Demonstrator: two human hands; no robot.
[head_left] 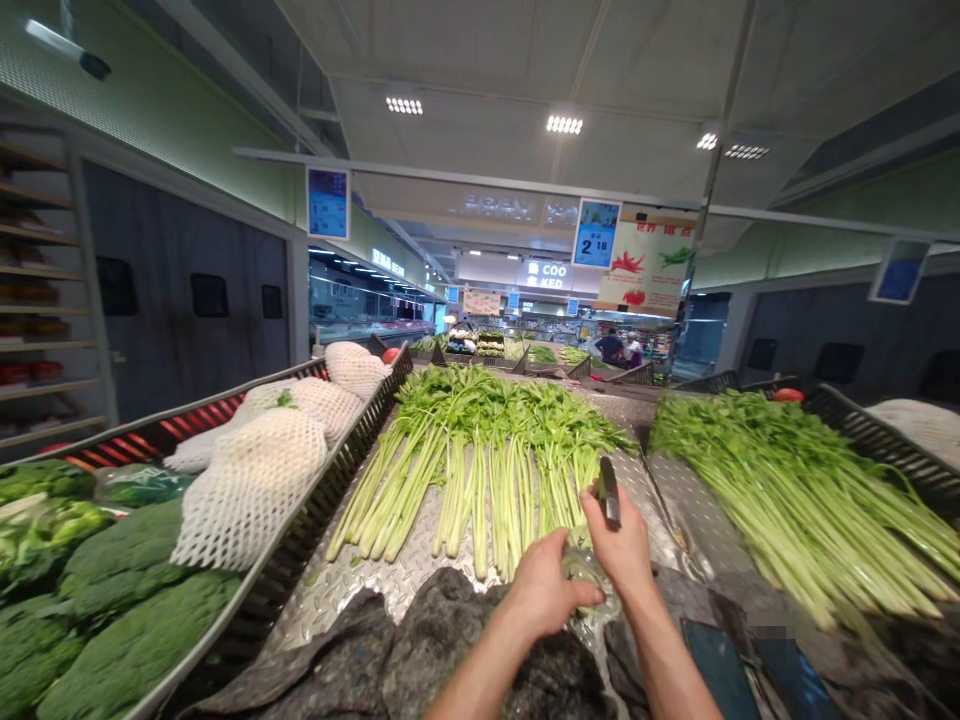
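My right hand [621, 540] is closed round a small dark knife [609, 490] whose blade points up and away. My left hand [541, 588] is closed on the cut ends of a celery bunch [581, 570] that seems wrapped in clear film, right against my right hand. Both hands hover over the near edge of a metal display tray [390, 575] where several bunches of green celery [480, 450] lie side by side, leaves pointing away from me.
Dark grey cloth [420, 640] covers the tray's front edge. Broccoli [112, 600] and vegetables in white foam netting [255, 480] fill the black crate to the left. More celery [795, 480] lies on the right. Two people [619, 348] stand far down the aisle under hanging price signs [596, 233].
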